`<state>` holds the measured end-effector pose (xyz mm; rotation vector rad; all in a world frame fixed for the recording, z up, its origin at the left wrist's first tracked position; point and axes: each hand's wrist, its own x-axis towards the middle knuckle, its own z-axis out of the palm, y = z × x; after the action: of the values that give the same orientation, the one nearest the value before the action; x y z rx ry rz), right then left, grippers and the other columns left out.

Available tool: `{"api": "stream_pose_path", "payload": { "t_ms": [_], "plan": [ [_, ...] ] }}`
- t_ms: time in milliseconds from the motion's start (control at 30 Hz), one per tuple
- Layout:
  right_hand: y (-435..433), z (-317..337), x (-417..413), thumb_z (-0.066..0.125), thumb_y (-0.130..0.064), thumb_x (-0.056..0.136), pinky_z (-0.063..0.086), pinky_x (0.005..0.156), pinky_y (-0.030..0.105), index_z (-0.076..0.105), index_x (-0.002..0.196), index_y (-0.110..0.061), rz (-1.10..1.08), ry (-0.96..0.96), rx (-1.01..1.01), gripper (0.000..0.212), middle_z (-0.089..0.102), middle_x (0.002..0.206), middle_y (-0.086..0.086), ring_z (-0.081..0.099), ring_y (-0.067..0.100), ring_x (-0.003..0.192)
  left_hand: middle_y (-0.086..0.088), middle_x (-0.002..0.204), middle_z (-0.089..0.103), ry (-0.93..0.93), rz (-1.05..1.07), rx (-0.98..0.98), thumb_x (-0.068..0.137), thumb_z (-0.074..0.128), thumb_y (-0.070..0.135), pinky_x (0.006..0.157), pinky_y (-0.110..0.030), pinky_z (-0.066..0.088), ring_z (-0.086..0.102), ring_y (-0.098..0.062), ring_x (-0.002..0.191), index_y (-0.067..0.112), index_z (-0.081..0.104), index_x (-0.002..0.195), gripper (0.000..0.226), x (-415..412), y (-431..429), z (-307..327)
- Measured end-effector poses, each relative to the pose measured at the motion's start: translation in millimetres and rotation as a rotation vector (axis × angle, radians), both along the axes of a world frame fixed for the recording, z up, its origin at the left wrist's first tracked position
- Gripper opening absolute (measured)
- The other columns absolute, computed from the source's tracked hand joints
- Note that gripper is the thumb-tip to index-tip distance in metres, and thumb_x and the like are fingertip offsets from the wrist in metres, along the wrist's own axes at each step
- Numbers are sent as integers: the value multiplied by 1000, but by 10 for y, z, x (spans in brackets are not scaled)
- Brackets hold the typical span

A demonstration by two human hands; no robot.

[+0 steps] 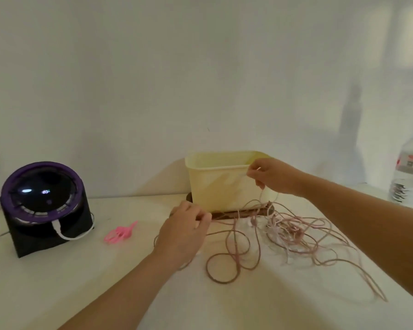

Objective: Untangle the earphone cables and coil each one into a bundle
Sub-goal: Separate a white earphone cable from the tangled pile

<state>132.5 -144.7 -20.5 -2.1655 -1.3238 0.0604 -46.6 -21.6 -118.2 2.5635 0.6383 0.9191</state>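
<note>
1. Far left on the white table (pixel 93 289) sits a black gadget with a purple ring (pixel 43 201) and a shiny dark dome, with a white cord (pixel 66 235) plugged into its front.
2. Just right of it lies a small pink plastic thing (pixel 119 233). It's too blurry to say what it is.
3. The left hand (pixel 184 232) is low over the table with its fingers curled in, pinching a strand of cable at the fingertips, right by the front left corner of the tub.
4. The cream plastic tub (pixel 219 184) stands upright against the wall on a dark flat base (pixel 239 213).
5. The right hand (pixel 272 176) is held up in front of the tub's right side. It pinches a thin pale strand that hangs down to the pile.
6. The earphone cables (pixel 289 232) are one loose pinkish-brown mess spread on the table in front of and right of the tub, with loops trailing toward the near right edge.
7. At the far right, a clear water bottle (pixel 408 172) stands upright.
</note>
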Motion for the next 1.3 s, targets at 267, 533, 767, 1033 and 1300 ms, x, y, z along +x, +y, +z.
{"api": "stream_pose_path", "payload": {
  "t_ms": [267, 533, 767, 1033, 1300],
  "plan": [
    [-85, 834, -170, 60, -26, 92, 42, 53, 18, 67, 90, -17, 148, 78, 308, 11, 54, 74, 4, 46, 12, 58, 14, 114, 58, -246, -281, -420, 91, 57, 36, 94, -27, 40, 53, -4, 108, 26, 48, 126, 38, 359, -163, 1242],
    [-393, 1200, 24, 71, -18, 83, 29, 43, 6, 71, 84, -17, 86, -166, 299, 2, 43, 53, -9, 37, 1, 39, 5, 54, 37, -470, -253, -793, 97, 43, 20, 66, -28, 54, 37, -8, 43, 12, 60, 88, 21, 542, -133, 1934],
    [-490, 799, 370, 43, -45, 97, 29, 44, 19, 69, 91, -5, -115, 360, 262, 48, 40, 56, 1, 32, 12, 42, 4, 49, 27, -385, -288, -979, 91, 27, 67, 51, -24, 29, 22, -9, 36, 7, 56, 84, 67, 246, 23, 2383],
    [-493, 344, 493, 34, -24, 103, 32, 39, 18, 61, 95, 0, -262, 817, 389, 37, 66, 70, 11, 55, 15, 45, -14, 83, 66, -134, 215, 293, 98, 29, 48, 72, -37, 45, 61, -29, 79, 0, 63, 84, 60, 179, 245, 2157],
    [-421, 399, 566, 34, -14, 100, 33, 106, 44, 62, 111, -9, -319, 13, 506, 30, 56, 130, 15, 45, 30, 125, 0, 94, 62, 480, 250, 882, 101, 17, 44, 78, -31, 39, 58, -21, 87, 18, 59, 85, 51, 50, 345, 1794]
  ]
}}
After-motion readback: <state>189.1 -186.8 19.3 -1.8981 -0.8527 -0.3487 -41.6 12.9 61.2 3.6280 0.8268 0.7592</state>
